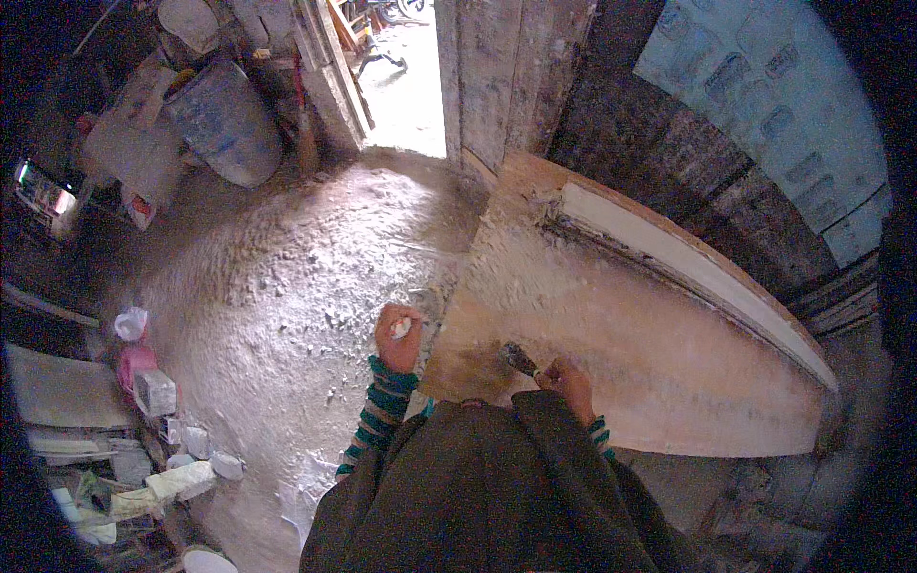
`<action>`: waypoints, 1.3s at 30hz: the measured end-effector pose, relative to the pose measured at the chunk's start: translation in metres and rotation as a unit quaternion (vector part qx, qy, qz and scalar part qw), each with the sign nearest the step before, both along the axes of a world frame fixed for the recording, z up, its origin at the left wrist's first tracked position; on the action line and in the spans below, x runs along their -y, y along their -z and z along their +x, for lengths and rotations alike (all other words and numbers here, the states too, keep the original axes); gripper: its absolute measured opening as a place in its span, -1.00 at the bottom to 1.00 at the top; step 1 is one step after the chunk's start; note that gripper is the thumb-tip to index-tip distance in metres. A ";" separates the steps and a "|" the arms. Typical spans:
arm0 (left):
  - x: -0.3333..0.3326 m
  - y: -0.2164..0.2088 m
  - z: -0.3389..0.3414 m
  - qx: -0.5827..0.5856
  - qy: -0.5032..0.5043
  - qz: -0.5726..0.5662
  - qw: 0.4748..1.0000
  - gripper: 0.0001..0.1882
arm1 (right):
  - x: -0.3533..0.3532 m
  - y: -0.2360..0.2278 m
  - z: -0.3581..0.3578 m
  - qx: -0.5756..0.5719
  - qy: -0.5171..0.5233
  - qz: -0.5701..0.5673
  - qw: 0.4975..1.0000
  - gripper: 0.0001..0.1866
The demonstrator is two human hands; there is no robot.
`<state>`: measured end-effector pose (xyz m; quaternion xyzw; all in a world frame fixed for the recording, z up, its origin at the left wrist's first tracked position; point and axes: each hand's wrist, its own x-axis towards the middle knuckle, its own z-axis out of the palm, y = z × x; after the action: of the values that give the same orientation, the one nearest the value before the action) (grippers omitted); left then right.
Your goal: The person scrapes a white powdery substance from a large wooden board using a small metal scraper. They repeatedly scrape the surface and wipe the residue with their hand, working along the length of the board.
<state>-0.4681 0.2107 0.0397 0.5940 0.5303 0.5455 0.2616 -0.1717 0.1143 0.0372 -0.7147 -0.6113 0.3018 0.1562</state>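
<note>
My left hand is closed round a small white lump, above the rough floor beside the left edge of a wooden table. My right hand grips a short dark brush-like tool by its rear end. The tool's dark head points up and to the left, over a darker damp-looking patch on the tabletop; whether it touches the wood I cannot tell. A long pale moulded piece lies along the table's far right edge, with dark residue along its near side.
A large bluish barrel stands at the back left near a bright doorway. White blocks, a pink container and assorted pieces lie at the left. Crumbly debris covers the floor. A pale blue panel hangs at the right.
</note>
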 end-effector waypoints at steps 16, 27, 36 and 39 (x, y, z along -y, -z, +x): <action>-0.004 0.013 -0.051 -0.045 0.008 -0.045 0.998 -0.85 | 0.032 -0.024 0.052 0.087 0.196 0.041 0.976 -0.70; 0.032 0.014 0.238 0.104 0.273 -0.189 0.938 -0.80 | 0.061 -0.030 0.093 0.182 0.276 0.105 0.938 -0.78; 0.036 0.071 0.108 0.043 0.131 -0.258 0.956 -0.85 | 0.128 -0.031 0.164 0.095 0.310 0.131 0.937 -0.81; 0.039 0.057 -0.002 0.084 -0.017 -0.229 0.970 -0.89 | 0.119 -0.020 0.175 0.084 0.233 0.193 0.949 -0.82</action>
<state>-0.4704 0.1717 -0.0175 0.4610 0.6273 0.4619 0.4250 0.0029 -0.0045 0.0575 -0.8160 -0.4854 0.0721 0.3055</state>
